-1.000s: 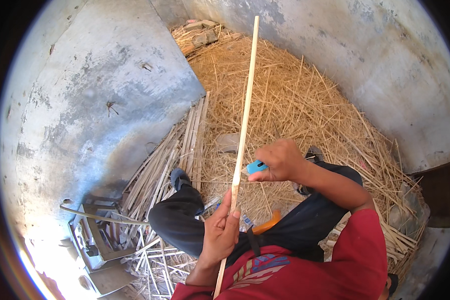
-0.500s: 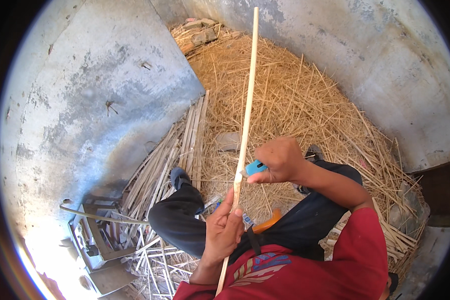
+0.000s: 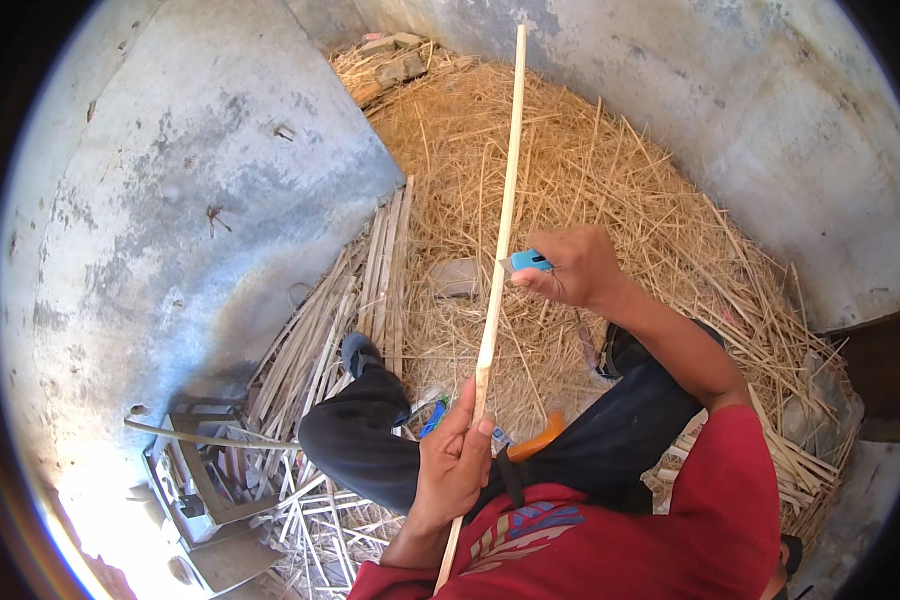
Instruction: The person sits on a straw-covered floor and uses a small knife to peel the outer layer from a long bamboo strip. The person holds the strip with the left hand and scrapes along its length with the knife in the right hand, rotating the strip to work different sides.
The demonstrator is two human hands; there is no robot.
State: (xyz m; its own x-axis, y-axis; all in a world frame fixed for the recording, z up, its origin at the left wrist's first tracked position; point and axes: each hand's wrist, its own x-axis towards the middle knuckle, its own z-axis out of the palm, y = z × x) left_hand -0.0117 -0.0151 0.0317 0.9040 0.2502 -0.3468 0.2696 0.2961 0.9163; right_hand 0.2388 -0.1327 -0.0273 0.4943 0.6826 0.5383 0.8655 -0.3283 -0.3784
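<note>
A long pale wooden strip, likely split bamboo (image 3: 508, 185), slants up from my lap and away from me. My left hand (image 3: 453, 462) is closed round its lower part, thumb and fingers pressing on it. In my right hand (image 3: 578, 266) is a utility knife with a blue handle (image 3: 530, 261), gripped in a fist. The knife's blade meets the strip's right edge, well above my left hand. Most of the handle is hidden by my fingers.
Shavings and straw-like slivers (image 3: 560, 190) cover the floor. Long strips (image 3: 385, 265) lie stacked at the left, beside a wooden frame box (image 3: 205, 480). An orange curved object (image 3: 540, 438) rests near my lap. Grey walls (image 3: 220, 170) rise left and right.
My right hand has moved the knife up along the strip, away from my left hand. The strip's upper end has shifted slightly right. My left hand keeps its hold.
</note>
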